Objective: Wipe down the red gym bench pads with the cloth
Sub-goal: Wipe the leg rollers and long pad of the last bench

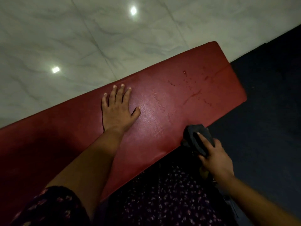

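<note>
While our right grip clutched the dark cloth, fingers curled round the bunched fabric, the cloth sat at the near edge of the red pad; we could not tell whether it pressed the pad or only overlapped it. Our left grip lay released, palm down on the pad's top, fingers straight and spread, holding nothing, well apart from the cloth. Between the two grips the pad showed a shiny patch with faint streaks. Nearer the pad's far end we saw dark drops and a thin line running across the surface. The pad ran slantwise from lower left to upper right. Beyond its far side lay a pale marbled floor with two bright reflections, and on the right a dark mat. Our flower-print clothing filled the bottom edge.
</note>
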### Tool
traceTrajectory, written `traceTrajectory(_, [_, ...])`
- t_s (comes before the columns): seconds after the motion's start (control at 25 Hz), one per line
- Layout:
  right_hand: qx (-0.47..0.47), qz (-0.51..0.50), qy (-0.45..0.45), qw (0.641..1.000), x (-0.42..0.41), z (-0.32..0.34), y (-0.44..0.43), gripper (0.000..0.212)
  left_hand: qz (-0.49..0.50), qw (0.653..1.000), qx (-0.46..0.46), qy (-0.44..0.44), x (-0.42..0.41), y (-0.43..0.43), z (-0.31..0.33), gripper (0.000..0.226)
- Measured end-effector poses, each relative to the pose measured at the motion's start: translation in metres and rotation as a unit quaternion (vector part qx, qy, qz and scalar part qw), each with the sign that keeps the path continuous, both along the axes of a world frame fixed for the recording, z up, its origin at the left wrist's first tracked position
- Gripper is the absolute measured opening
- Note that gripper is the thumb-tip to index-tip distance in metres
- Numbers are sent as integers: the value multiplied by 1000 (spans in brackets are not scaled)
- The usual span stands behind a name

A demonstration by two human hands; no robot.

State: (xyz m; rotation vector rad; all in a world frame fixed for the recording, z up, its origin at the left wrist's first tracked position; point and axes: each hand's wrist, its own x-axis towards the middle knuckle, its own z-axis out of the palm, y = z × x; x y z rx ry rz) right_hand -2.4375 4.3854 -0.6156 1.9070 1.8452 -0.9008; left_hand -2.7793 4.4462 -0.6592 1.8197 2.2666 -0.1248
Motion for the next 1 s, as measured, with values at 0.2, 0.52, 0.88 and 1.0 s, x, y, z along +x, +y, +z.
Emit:
traceTrajectory(0.2, [81, 40, -2, 996, -21, -12, 47, 76, -3, 1000, 8, 0, 0, -2, -2, 79])
traceTrajectory(0.52, [160, 173, 9, 972, -144, -26, 200, 59, -1, 1000, 29, 7, -2, -1, -6, 76])
traceTrajectory(0.88, [131, 95, 28, 986, -175, -44, 267, 59, 0, 999, 34, 6, -3, -2, -7, 72])
traceTrajectory(1.0, [80, 65, 46, 994, -122, -40, 230, 58, 3, 1000, 28, 10, -1, -1, -7, 73])
